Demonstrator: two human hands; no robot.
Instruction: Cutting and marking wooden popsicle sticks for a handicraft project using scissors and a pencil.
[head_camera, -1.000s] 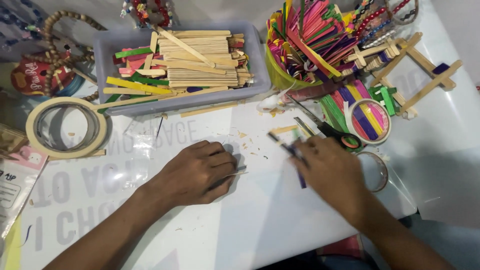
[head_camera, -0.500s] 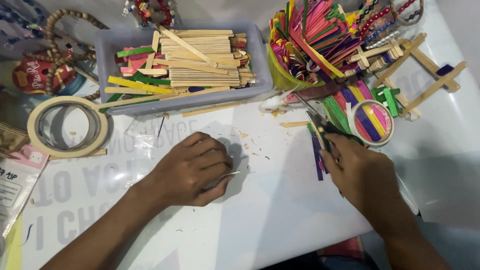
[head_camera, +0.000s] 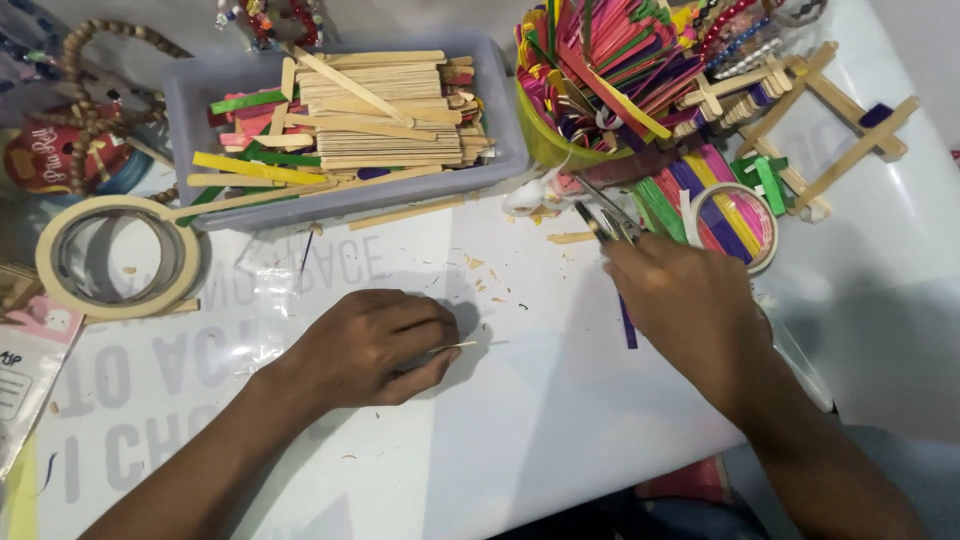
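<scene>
On the white table (head_camera: 520, 440): both my hands at work
Right hand: my right hand (head_camera: 685, 305) has slid up toward the yellow cup since a moment ago, and its fingers are now closed over the scissors (head_camera: 605, 218), whose blades poke out past my knuckles
Purple stick: the purple stick (head_camera: 627, 325) lies flat under that hand, one end showing below my palm; earlier more of it showed
Left hand: my left hand (head_camera: 372, 345) has barely moved, curled shut and pinching a thin pale stick (head_camera: 455, 346) flat against the table
Around: grey bin (head_camera: 200, 120) of plain and coloured craft sticks behind my left hand; yellow cup (head_camera: 545, 145) crammed with coloured sticks just beyond the scissors; masking tape roll (head_camera: 115, 258) far left; smaller tape roll (head_camera: 735, 225) on a fan of coloured sticks beside my right hand; wooden stick frame (head_camera: 840, 130) far right
In the way: my right hand hides the scissor handles
</scene>
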